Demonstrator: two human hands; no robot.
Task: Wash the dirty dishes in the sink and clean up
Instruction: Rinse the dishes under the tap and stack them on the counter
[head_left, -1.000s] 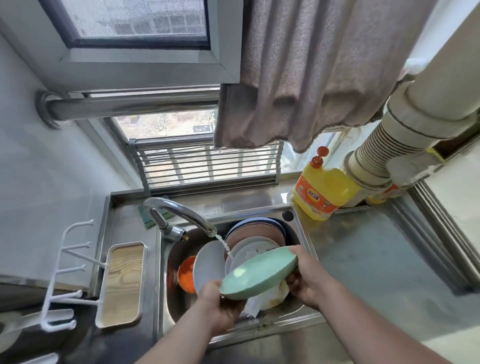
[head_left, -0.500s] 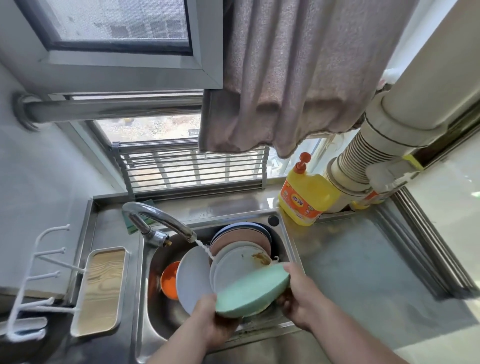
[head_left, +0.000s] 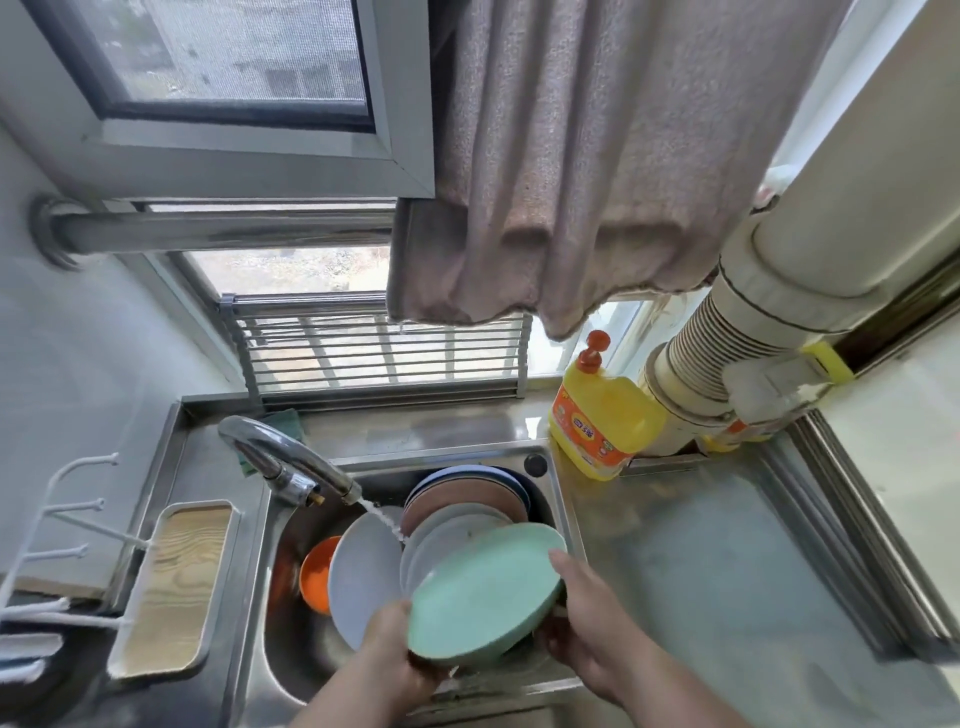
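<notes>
Steel counter (head_left: 701, 561) lower right holds no washed dishes, so by my reckoning the job has barely begun. Both the left hand (head_left: 400, 654) and right hand (head_left: 592, 629) grip a green plate (head_left: 483, 592) by opposite rims, tilted over the sink (head_left: 558, 488) at lower centre. Behind it, stacked plates (head_left: 457, 514) and an orange bowl (head_left: 314, 577) wait beneath the running tap (head_left: 291, 457).

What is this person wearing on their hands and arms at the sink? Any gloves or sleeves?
No gloves: the left hand and the right hand are bare. Both forearms are bare too, with no sleeve, watch, ring or bracelet in view.
</notes>
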